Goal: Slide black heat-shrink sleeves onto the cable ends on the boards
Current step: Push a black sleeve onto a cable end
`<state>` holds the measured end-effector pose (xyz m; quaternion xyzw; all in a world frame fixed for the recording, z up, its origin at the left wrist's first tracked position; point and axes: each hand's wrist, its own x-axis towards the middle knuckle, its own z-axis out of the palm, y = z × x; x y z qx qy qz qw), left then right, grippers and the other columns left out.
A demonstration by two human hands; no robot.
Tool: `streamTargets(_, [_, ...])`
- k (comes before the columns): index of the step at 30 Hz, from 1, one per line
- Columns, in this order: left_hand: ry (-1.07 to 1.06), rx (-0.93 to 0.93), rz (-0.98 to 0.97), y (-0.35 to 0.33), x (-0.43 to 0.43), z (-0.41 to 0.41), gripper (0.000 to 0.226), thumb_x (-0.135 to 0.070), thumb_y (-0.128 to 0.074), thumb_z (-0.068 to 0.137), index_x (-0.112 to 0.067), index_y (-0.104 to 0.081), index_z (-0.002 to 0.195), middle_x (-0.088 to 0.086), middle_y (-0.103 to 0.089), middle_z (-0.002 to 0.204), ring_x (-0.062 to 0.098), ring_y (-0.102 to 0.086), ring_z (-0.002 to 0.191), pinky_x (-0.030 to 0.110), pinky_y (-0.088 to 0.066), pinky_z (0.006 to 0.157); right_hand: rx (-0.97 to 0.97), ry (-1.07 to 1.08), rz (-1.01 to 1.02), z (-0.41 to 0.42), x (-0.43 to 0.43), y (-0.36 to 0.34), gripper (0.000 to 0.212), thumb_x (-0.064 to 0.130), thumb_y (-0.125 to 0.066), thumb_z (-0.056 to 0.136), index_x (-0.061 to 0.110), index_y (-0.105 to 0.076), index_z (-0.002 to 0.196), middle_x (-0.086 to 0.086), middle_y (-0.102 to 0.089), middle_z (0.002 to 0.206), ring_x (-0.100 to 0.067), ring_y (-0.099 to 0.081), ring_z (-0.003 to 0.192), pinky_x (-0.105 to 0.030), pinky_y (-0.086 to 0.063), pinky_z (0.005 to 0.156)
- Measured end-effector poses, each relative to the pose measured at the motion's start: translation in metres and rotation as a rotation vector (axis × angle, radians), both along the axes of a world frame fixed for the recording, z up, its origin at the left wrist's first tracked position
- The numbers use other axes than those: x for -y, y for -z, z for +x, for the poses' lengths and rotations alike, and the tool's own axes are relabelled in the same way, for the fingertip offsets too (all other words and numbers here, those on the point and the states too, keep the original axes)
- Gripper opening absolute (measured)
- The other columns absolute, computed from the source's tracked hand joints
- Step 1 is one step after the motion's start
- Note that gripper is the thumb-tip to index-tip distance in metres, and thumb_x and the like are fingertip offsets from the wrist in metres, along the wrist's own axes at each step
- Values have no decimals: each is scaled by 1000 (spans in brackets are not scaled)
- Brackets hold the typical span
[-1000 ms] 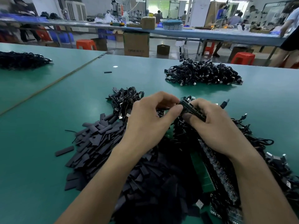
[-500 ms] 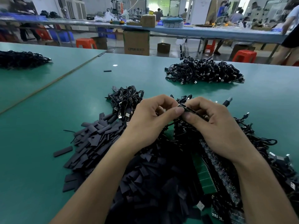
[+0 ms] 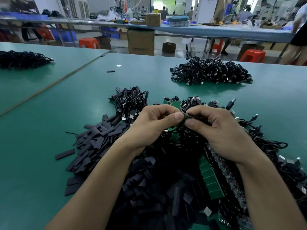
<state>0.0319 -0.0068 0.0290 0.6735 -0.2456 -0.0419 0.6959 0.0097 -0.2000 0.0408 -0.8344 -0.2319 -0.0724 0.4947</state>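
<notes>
Nearest the body, a deep heap of black heat-shrink sleeves (image 3: 103,141) is lying on the bench (image 3: 41,146). A strip of green boards (image 3: 210,181) is running through it on the right, half buried under tangled cables (image 3: 269,146).

The sleeves are looking light, thin and flattened. They are probably soft-walled, so squeezing the flat faces would close the mouth, while pinching the folded edges should open it. The cable ends are likely limp, so taking hold just behind the tip seems wise, and the boards are probably stiff but delicate.

Above the heap both forearms are reaching forward and the hands are meeting, knuckles up. The left hand (image 3: 149,128) is closing its grip, thumb and curled forefinger pinching a small dark piece (image 3: 196,117). The right hand (image 3: 221,131) is pinching the same piece from the other side, its other fingers curling beneath. Whether that piece is a sleeve, a cable end or both, I cannot tell.

Beyond, a small cable bundle (image 3: 131,102) is lying just past the left hand, and a larger cable pile (image 3: 211,72) is sitting well apart, farther up the bench.
</notes>
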Motion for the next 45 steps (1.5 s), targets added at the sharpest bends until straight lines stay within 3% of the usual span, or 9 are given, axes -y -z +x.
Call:
streamTargets(7, [-216,-75,-114,-4,2,-1,17,-36,-62,88,-22,-64,79,-9,-65,70,5,-59,67,21,-50,66,164,339,101,-3,-6,-1,12,33,-77,82,39,-68,76,12,-68,75,0,-61,68,-12,-48,66])
streamTargets(14, [-712,434,-134,-35,-10,-14,13,-29,-60,100,-32,-62,88,-2,-58,61,7,-46,47,20,-36,45,386,907,-59,-8,-14,-3,16,28,-75,89,14,-74,96,2,-48,69,-7,-42,56,-5,-33,59])
streamTargets(19, [-834,467,333,-31,-16,-17,12,-41,-64,95,-33,-73,90,-14,-63,70,6,-56,63,29,-46,58,206,851,-225,-24,-33,-20,15,39,-73,88,28,-71,98,12,-56,60,-27,-64,70,-40,-56,68])
streamTargets(24, [-891,348,654,-29,-18,-14,28,-46,-48,102,-31,-71,109,-15,-59,94,10,-50,81,30,-32,64,151,717,-321,-50,-57,-41,25,49,-74,82,40,-62,101,21,-64,65,-20,-68,78,-40,-57,78])
streamTargets(30, [-896,322,622,-36,-25,-15,34,-37,-40,106,-27,-62,130,-6,-65,115,18,-60,104,32,-41,82,18,442,-561,-67,-76,-41,27,58,-64,86,37,-54,99,14,-66,90,-17,-64,88,-35,-54,76])
streamTargets(34, [-902,334,519,-37,-28,-14,15,-36,-46,105,-31,-60,105,-13,-66,75,14,-64,74,42,-52,67,-135,126,-691,-64,-86,-25,21,35,-56,97,35,-51,117,4,-62,108,-24,-65,94,-44,-57,81])
streamTargets(39, [-889,328,493,-34,-27,-14,14,-38,-50,103,-35,-59,93,-15,-63,65,11,-63,66,43,-54,64,-153,-48,-790,-41,-102,19,42,21,-52,103,37,-44,142,3,-48,129,-23,-49,118,-31,-40,81])
streamTargets(42, [-864,303,489,-32,-28,-13,16,-41,-53,102,-36,-67,94,-14,-63,66,15,-65,67,46,-55,65,-161,-69,-773,-31,-106,31,26,30,-61,99,31,-63,125,4,-50,123,-20,-45,121,-31,-41,90])
streamTargets(45, [-833,280,487,-31,-28,-11,14,-41,-54,101,-39,-67,96,-15,-65,64,12,-65,67,45,-56,66,-111,-10,-689,-30,-102,30,5,31,-66,94,25,-66,95,7,-53,104,-19,-54,102,-29,-40,76])
